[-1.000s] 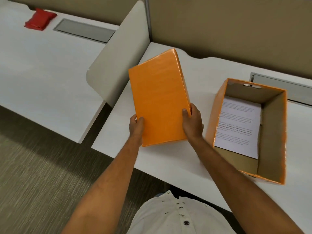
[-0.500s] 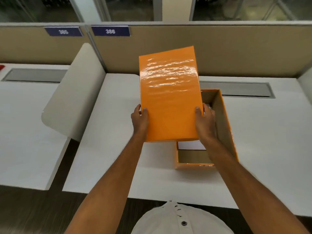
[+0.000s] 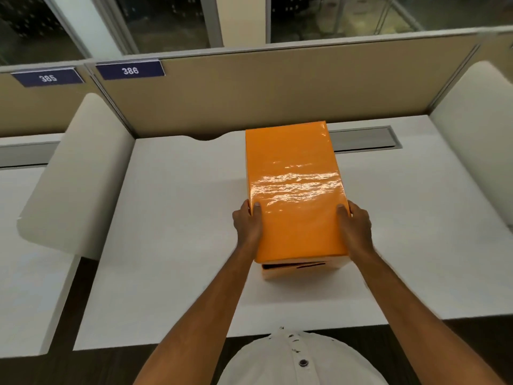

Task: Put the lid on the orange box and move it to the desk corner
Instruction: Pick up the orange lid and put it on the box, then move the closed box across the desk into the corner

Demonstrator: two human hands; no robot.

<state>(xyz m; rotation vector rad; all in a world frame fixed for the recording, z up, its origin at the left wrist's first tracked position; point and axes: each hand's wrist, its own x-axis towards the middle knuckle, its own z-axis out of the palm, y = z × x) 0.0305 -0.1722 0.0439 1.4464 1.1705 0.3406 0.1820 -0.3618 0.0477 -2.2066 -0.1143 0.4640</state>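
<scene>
Left hand (image 3: 248, 225) and right hand (image 3: 356, 226) clamp the lid's (image 3: 295, 190) near sides, frame centre. Lid covers orange box (image 3: 302, 269) on white surface (image 3: 177, 218), near edge not fully seated.

Both arms reach forward; left hand (image 3: 248, 226) and right hand (image 3: 356, 227) seemingly clamp inward, thumbs on top.

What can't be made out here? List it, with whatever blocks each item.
Head view, the only one:
- Inside of the orange box: covered by the lid.
- Whether the lid is fully seated: a dark gap shows at the near end.
- Left hand and right hand fingers: mostly behind the lid's sides.
</scene>
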